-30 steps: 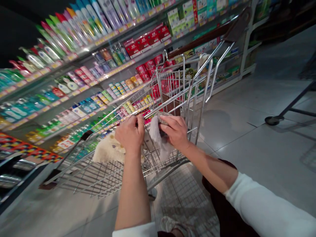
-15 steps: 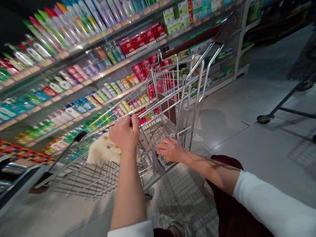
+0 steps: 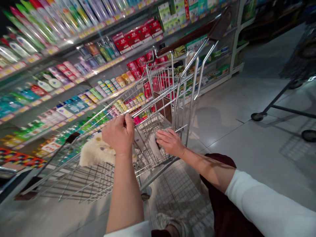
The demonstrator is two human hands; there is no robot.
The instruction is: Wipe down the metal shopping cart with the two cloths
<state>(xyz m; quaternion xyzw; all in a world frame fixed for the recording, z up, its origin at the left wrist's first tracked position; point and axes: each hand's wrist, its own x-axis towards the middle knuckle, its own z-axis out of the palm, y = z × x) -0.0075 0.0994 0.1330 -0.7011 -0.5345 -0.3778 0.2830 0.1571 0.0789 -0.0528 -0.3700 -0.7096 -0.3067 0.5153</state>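
- Grey cloth (image 3: 153, 146), six o'clock of centre, held in the right hand (image 3: 170, 141), could snag if dragged across the wire cart (image 3: 165, 108).
- Left hand (image 3: 119, 133), nine o'clock, clenches its top rail (image 3: 158, 98); leaning could roll it.

Crumpled pale grey cloth (image 3: 153, 144), at the side of a silver wire shopping cart (image 3: 158, 100)

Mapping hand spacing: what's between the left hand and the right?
In the head view: part of the cart's wire side, then a grey cloth at the right hand's fingers, nearest that hand.
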